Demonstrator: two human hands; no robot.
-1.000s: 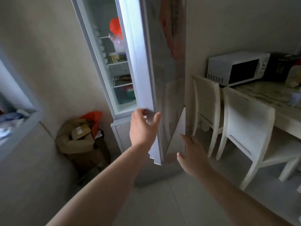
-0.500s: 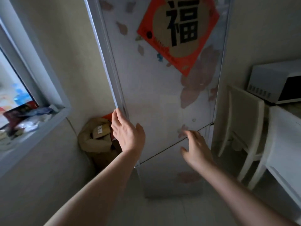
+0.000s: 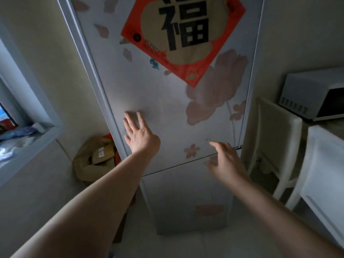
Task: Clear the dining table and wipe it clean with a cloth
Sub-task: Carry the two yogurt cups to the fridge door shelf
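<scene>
Both palms are empty: the left hand (image 3: pixel 138 135) presses flat, fingers spread, on the closed fridge door (image 3: pixel 167 108), and the right hand (image 3: pixel 226 162) hangs relaxed beside it. Stowing seems done. Next, turn right to the counter (image 3: pixel 334 125) bearing the microwave (image 3: pixel 312 94).

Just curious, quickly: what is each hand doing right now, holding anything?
Left hand: open, straight fingers flat on the fridge door.
Right hand: open, fingers relaxed, holding nothing, near the door.
</scene>
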